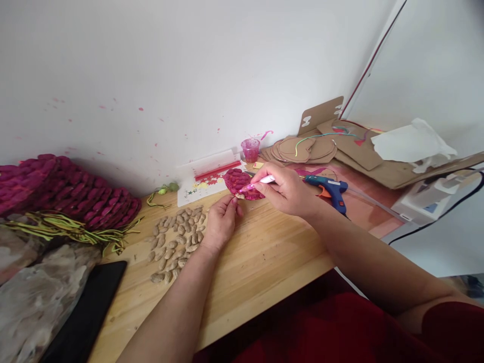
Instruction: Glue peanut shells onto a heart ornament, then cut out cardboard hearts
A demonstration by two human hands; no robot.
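My left hand (221, 222) is closed, pinching a small peanut shell (238, 196) at its fingertips, just under a magenta round piece covered in painted shells (237, 182) on the wooden table (264, 262). My right hand (288, 191) is closed on a white-handled brush (260, 181) whose pink tip touches the shell. Several unpainted peanut shells (176, 242) lie spread on the table just left of my left hand.
A blue glue gun (330, 189) lies right of my right hand. A pink cup (250, 149), cardboard cut-outs (306, 148) and white paper (412, 143) sit at the back right. Stacked magenta pieces (75, 194) and green strings (71, 229) fill the left. A black tablet (86, 312) lies near the front left edge.
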